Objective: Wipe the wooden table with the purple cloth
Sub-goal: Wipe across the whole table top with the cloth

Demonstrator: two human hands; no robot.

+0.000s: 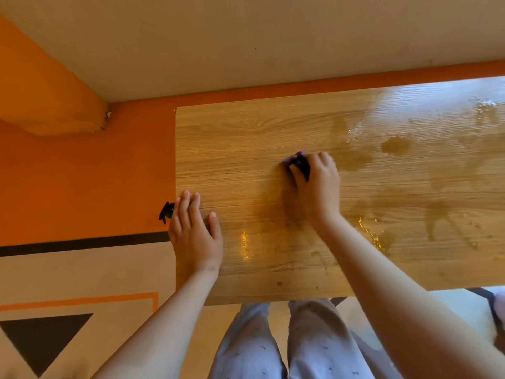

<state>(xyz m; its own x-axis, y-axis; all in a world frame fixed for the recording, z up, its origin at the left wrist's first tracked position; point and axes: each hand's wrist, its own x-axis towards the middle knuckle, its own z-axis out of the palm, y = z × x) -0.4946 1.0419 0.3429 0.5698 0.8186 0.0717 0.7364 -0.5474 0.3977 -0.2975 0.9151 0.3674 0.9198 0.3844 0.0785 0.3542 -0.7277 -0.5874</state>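
The wooden table point(246, 138) fills the middle and right of the head view, with wet streaks and puddles across its right half. My right hand point(317, 181) grips the bunched purple cloth point(297, 158) and holds it down on the tabletop near the middle; only a small purple and dark bit shows past my fingers. At the table's left edge my left hand point(195, 233) rests flat, its fingers straight.
A small black object point(166, 212) lies on the floor just left of the table edge by my left hand. The floor is orange with tan, black-striped matting. A pale wall runs behind the table. My legs stand at the near edge.
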